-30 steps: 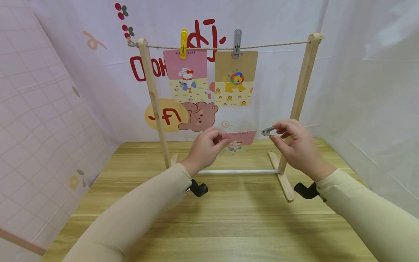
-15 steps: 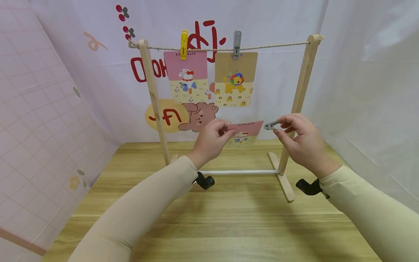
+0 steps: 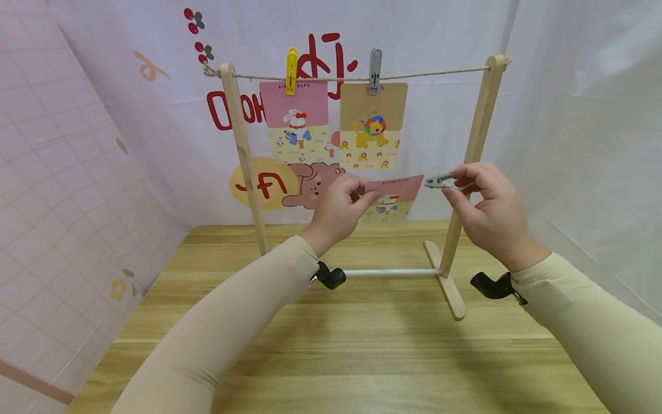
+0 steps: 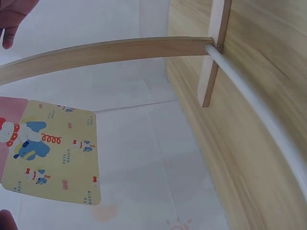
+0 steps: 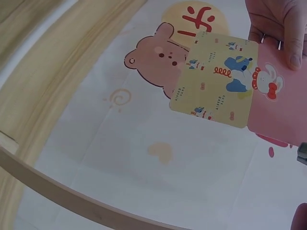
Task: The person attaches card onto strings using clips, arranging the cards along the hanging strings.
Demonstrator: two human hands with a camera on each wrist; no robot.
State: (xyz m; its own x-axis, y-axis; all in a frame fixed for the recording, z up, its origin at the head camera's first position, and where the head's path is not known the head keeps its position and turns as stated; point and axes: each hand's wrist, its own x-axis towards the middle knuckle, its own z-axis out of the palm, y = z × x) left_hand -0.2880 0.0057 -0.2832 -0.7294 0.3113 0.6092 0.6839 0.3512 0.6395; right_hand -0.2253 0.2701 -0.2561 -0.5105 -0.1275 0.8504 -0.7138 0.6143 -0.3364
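My left hand (image 3: 338, 210) pinches a pink-and-cream card (image 3: 400, 195) by its left upper edge, thumb in front. A white rabbit figure is printed on the card (image 4: 62, 153), and the left wrist view shows its cream half. My right hand (image 3: 491, 213) holds a grey clothespin (image 3: 438, 180) between thumb and fingers. The clothespin's tip points left, close by the card's upper right corner; I cannot tell whether they touch. Above, a similar pink card (image 3: 295, 118) hangs under a yellow clothespin (image 3: 291, 72), and a tan lion card (image 3: 372, 126) under another grey clothespin (image 3: 374, 72).
A twine line (image 3: 434, 73) runs between two wooden posts (image 3: 478, 132) of a stand on the wooden table (image 3: 362, 345). A white rod (image 3: 390, 272) joins the stand low down. Behind hangs a printed white cloth (image 3: 424, 29).
Both hands have risen and shifted right, carrying the card and the grey clothespin up toward the line. The gap between card and clothespin has narrowed. The hanging cards stay put.
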